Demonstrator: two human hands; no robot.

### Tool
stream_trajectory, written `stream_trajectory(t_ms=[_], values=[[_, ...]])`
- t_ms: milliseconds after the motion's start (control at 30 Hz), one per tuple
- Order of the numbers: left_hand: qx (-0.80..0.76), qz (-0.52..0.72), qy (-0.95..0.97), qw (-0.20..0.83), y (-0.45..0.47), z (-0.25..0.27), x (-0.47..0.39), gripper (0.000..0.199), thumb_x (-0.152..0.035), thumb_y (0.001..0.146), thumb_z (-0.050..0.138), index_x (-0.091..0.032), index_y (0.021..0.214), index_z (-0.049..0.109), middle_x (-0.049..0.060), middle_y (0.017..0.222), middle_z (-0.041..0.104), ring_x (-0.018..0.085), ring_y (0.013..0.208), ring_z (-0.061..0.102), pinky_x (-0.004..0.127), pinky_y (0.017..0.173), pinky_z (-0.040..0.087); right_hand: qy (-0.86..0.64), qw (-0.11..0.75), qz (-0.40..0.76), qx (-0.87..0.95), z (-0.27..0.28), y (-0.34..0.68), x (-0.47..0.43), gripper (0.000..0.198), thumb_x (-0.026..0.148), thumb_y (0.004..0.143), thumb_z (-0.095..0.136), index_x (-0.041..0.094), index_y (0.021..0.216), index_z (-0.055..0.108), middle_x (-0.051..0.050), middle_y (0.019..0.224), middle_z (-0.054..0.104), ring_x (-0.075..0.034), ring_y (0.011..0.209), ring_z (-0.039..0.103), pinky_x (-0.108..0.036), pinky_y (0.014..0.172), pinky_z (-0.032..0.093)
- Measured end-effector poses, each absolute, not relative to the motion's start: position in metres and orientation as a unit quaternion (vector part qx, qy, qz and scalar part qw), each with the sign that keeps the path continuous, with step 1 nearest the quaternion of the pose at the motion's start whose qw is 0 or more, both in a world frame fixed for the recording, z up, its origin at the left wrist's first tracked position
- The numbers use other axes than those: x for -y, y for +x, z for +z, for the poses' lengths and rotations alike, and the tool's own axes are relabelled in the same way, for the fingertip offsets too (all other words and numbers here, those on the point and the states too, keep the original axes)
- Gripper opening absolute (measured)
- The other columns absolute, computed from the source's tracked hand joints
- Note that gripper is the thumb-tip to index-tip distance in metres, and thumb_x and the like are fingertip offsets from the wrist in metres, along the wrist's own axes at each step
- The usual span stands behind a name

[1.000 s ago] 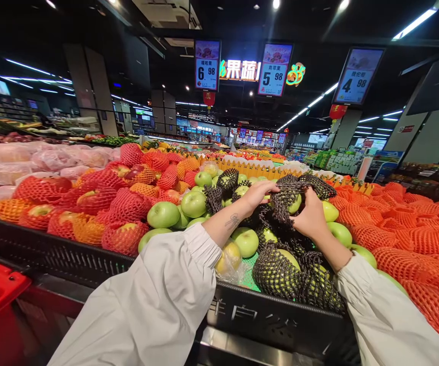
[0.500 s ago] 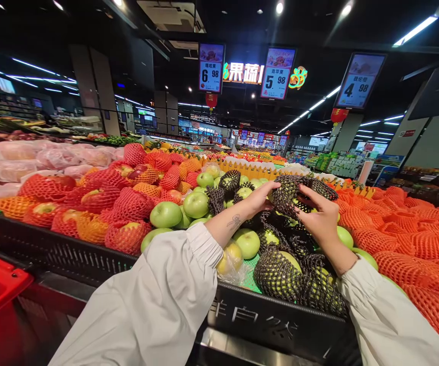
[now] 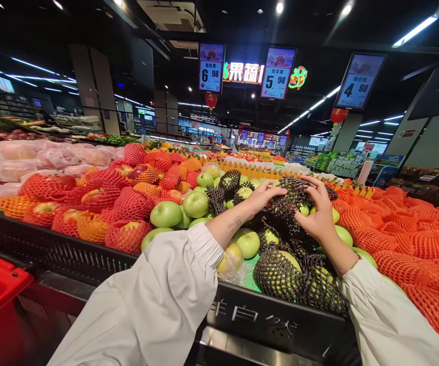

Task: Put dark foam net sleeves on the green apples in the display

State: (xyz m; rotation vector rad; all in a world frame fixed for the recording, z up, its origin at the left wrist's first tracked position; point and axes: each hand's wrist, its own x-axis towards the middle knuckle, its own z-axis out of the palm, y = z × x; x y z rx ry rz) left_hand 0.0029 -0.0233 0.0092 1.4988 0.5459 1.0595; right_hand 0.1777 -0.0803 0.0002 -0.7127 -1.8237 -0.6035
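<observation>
Green apples (image 3: 196, 204) fill the middle of a black display bin, several of them in black foam nets. My left hand (image 3: 260, 197) reaches in from the left, its fingers stretched out against the side of a black-netted apple (image 3: 288, 197). On the other side of that apple, my right hand (image 3: 321, 211) is open, with thumb and fingers apart and curved around it. The apple rests among the other netted ones. Closer to me lie another netted green apple (image 3: 278, 274) and a yellowish fruit in clear plastic (image 3: 231, 258).
Red-netted apples (image 3: 131, 206) are heaped on the left, and orange-netted fruit (image 3: 406, 236) on the right. The bin's black front edge (image 3: 253, 310) runs before me. A red basket (image 3: 2, 290) stands at the lower left. Price screens (image 3: 278, 73) hang overhead.
My hands have loosened around the black-netted apple, and it sits slightly lower. The right thumb and fingers have spread off it; the left fingers have straightened.
</observation>
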Motion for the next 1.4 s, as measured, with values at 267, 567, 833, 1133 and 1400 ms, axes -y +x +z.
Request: stream_trajectory(t_ms=[267,567,833,1133,1400], values=[[-0.244,0.438,0.652,0.569,0.002,0.009,0.024,0.055,-0.044,0.069,0.077,-0.021,0.115,0.056,0.003,0.111,0.065,0.014,0.089,0.059,0.024,0.069,0.039,-0.289,0.53,-0.009,0.797,-0.006,0.189,0.075,0.048,0.041,0.095,0.043,0.029,0.141,0.053,-0.004,0.149,0.049,-0.029,0.141,0.043,-0.05,0.119,0.035],[-0.177,0.421,0.655,0.602,0.0,0.008,0.026,0.057,-0.049,0.066,0.084,-0.018,0.102,0.053,0.002,0.096,0.064,0.01,0.075,0.059,0.024,0.066,0.04,-0.414,0.504,-0.141,0.745,-0.006,0.174,0.082,0.088,0.057,0.063,0.086,0.017,0.131,0.049,-0.016,0.124,0.06,-0.035,0.117,0.06,-0.055,0.107,0.047],[-0.157,0.376,0.705,0.58,0.0,0.008,0.024,0.065,-0.047,0.062,0.088,-0.017,0.108,0.052,0.003,0.099,0.065,0.01,0.077,0.059,0.025,0.067,0.042,-0.421,0.618,-0.082,0.659,-0.011,0.172,0.079,0.095,0.054,0.057,0.087,0.021,0.126,0.029,-0.015,0.12,0.054,-0.031,0.107,0.062,-0.051,0.099,0.05],[-0.144,0.428,0.767,0.456,-0.001,0.005,0.02,0.06,-0.013,0.063,0.086,-0.015,0.109,0.048,-0.006,0.072,0.057,0.008,0.067,0.054,0.024,0.068,0.041,-0.411,0.672,-0.013,0.616,-0.009,0.173,0.07,0.093,0.059,0.062,0.083,0.023,0.137,0.041,-0.013,0.145,0.044,-0.031,0.134,0.046,-0.052,0.118,0.032],[-0.108,0.486,0.808,0.314,-0.005,0.012,0.024,0.039,-0.044,0.07,0.083,-0.014,0.077,0.061,0.006,0.091,0.061,0.016,0.087,0.056,0.025,0.067,0.039,-0.431,0.65,0.21,0.59,-0.017,0.172,0.062,0.069,0.074,0.074,0.068,0.023,0.119,0.057,-0.008,0.124,0.064,-0.03,0.122,0.058,-0.048,0.106,0.048]])
